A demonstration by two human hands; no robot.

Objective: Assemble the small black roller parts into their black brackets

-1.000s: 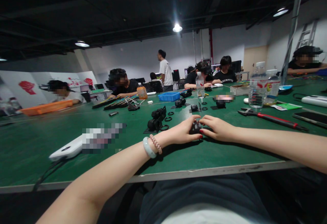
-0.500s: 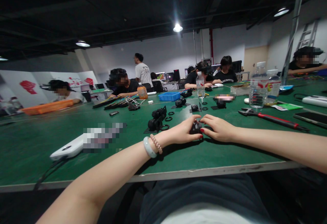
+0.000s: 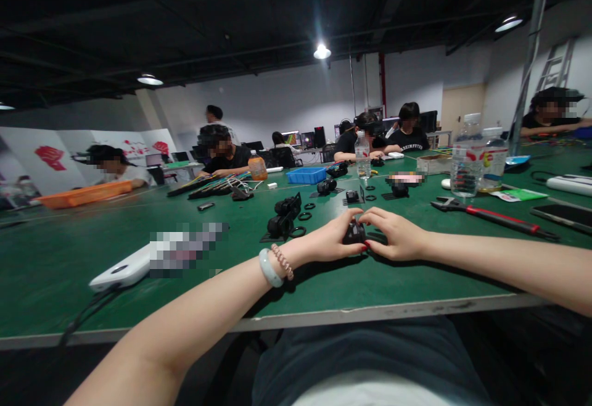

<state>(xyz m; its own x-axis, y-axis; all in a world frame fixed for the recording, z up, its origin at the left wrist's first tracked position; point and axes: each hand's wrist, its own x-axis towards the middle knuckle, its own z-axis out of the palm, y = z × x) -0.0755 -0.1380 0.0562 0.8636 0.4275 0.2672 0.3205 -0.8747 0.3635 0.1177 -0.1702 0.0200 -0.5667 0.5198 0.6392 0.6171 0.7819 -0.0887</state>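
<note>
A small black ribbed part (image 3: 355,231) rests at the table's near middle, partly covered by my fingers. My left hand (image 3: 333,234) is closed around its left side, thumb in front and fingers behind. From the right, my right hand (image 3: 396,233) reaches in with curved fingers, its fingertips against the part's right side. The part's exact kind is too dark and covered to make out. To the left stand similar black parts (image 3: 283,216), with black rings (image 3: 298,231) lying beside them.
A red-and-black adjustable wrench (image 3: 494,216) lies at the right, below clear plastic bottles (image 3: 466,165). Farther back are a blue tray (image 3: 306,175) and bundled cables (image 3: 217,185). A white power bank (image 3: 124,270) with a cable lies left. Several people sit around the green table (image 3: 208,307).
My right hand has shifted slightly, its thumb and fingers opening a wider gap beside the black part. My left hand stays in place. A standing person in the background has moved left.
</note>
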